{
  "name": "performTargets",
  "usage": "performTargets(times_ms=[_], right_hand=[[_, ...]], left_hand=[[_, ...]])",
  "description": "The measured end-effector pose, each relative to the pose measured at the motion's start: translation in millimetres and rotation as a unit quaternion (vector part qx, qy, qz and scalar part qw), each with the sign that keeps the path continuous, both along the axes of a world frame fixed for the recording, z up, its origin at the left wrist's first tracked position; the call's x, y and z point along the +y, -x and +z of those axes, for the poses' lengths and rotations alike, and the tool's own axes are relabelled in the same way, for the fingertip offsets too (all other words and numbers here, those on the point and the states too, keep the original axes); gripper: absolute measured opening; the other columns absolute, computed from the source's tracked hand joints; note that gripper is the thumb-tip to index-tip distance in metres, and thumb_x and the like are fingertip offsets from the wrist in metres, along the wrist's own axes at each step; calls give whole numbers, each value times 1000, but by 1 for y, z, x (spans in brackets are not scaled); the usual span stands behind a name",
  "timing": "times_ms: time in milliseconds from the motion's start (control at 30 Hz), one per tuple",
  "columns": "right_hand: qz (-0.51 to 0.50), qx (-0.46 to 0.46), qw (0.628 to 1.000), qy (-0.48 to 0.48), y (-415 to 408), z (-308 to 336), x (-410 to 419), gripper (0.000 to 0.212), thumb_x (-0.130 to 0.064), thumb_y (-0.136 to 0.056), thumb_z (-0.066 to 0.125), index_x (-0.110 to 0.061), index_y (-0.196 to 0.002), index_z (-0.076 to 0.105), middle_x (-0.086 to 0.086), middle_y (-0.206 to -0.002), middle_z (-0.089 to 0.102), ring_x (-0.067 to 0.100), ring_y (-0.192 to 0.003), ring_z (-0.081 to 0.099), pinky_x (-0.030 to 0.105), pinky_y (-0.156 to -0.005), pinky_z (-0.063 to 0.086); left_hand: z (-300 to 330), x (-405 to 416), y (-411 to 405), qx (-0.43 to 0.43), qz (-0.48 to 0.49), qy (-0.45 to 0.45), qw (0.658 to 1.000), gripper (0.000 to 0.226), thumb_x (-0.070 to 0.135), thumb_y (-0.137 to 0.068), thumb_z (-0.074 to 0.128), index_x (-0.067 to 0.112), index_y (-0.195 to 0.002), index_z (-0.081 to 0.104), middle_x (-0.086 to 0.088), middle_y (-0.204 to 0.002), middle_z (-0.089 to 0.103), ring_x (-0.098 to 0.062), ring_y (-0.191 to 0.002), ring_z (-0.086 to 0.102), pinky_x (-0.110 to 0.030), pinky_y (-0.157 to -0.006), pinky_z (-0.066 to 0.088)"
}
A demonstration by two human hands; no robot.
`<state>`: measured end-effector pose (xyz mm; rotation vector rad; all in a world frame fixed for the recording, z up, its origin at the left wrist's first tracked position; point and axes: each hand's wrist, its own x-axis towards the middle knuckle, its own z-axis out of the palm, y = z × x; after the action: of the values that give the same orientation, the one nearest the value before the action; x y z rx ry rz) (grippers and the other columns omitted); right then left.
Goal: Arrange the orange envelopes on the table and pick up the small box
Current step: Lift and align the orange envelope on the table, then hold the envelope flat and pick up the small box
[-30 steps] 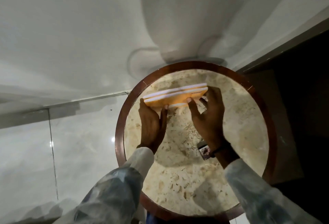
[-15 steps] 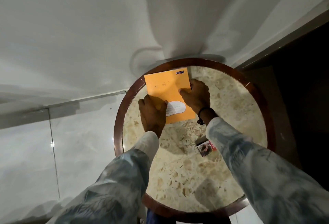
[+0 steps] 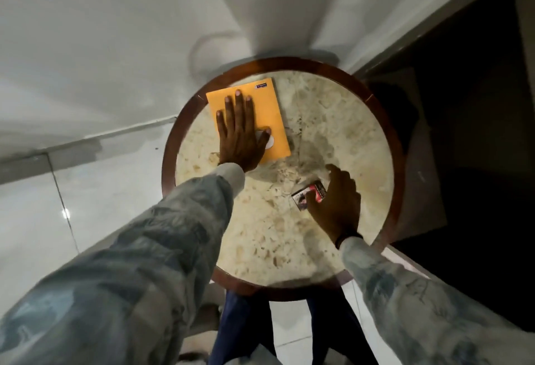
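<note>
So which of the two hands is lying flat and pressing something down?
The left hand: fingers spread, palm down on the orange envelopes at the table's far side. The right hand is instead curled over the small box.

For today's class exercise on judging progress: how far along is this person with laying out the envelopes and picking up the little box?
Looks done: the orange envelopes lie flat on the round table, with the left hand spread open on top. In hand: the right hand is curled over the small box, touching it. Left: the box appears not yet lifted off the tabletop.
</note>
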<state>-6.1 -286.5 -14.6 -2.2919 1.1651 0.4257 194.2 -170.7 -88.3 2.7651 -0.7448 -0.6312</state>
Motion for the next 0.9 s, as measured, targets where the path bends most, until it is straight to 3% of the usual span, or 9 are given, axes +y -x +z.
performTargets(times_ms=[133, 333, 400, 467, 533, 567, 633, 767, 900], right_hand=[[-138, 13, 989, -41, 19, -6, 16, 71, -40, -77, 74, -17, -137, 43, 11, -132, 54, 37, -122, 54, 52, -93, 52], [-303, -7, 947, -110, -15, -22, 10, 60, -38, -79, 77, -14, -124, 46, 14, -122, 58, 40, -114, 62, 37, -86, 51], [-237, 2, 968, -87, -28, -24, -1, 60, -30, -79, 76, -14, -129, 45, 13, -126, 60, 40, -117, 62, 42, -90, 53], [-37, 25, 999, -10, -38, -20, -13, 75, -19, -76, 75, -21, -142, 41, 5, -134, 60, 36, -121, 59, 49, -98, 48], [166, 21, 982, 93, -42, -16, -22, 90, -8, -71, 71, -28, -151, 36, -2, -137, 59, 30, -127, 57, 53, -103, 41], [197, 11, 973, 118, -43, -15, -27, 94, -6, -69, 70, -29, -153, 35, -2, -139, 58, 29, -129, 55, 55, -105, 39], [139, -7, 983, 118, -42, -15, -33, 87, -15, -71, 73, -27, -150, 39, 0, -141, 57, 28, -132, 53, 56, -106, 39], [-145, -53, 987, 37, -47, -22, -38, 73, -40, -72, 76, -20, -134, 45, 10, -131, 56, 37, -121, 55, 54, -93, 50], [-203, -61, 977, 18, -56, -34, -48, 76, -25, -70, 84, -11, -133, 44, 19, -133, 50, 45, -116, 55, 53, -93, 53]], left_hand=[[-8, -2, 0, -3, 2, -12, 1000, 83, 59, -99, 27, 9, -162, 4, -17, -172, 1, -39, -159, -1, -62, -127, 4], [-9, -2, 0, -4, -3, -19, 1000, 83, 59, -100, 28, 9, -162, 3, -15, -172, 0, -38, -159, -3, -61, -127, 3], [-12, -1, -1, -10, -2, -20, 1000, 83, 60, -100, 27, 10, -162, 2, -15, -172, -1, -38, -159, -3, -61, -127, 3], [-14, -2, -1, -12, -1, -16, 1000, 84, 61, -100, 27, 10, -162, 2, -15, -172, -1, -38, -159, -3, -61, -127, 4], [-14, -1, 0, -12, -1, -14, 1000, 84, 61, -100, 27, 11, -162, 1, -14, -172, -1, -38, -159, -3, -61, -127, 4], [-15, -1, 0, -11, -2, -13, 1000, 84, 61, -100, 27, 11, -162, 1, -14, -172, -2, -38, -159, -4, -61, -127, 4], [-14, -1, 0, -8, 0, -11, 1000, 84, 61, -100, 28, 11, -162, 0, -14, -172, -3, -38, -159, -4, -61, -127, 4], [-13, -1, 1, -12, -1, -9, 1000, 84, 61, -100, 28, 10, -162, 2, -14, -172, -2, -38, -159, -4, -61, -127, 4], [-13, 0, 0, -9, -4, -13, 1000, 85, 62, -99, 27, 10, -162, 2, -14, -172, -2, -38, -159, -4, -61, -127, 4]])
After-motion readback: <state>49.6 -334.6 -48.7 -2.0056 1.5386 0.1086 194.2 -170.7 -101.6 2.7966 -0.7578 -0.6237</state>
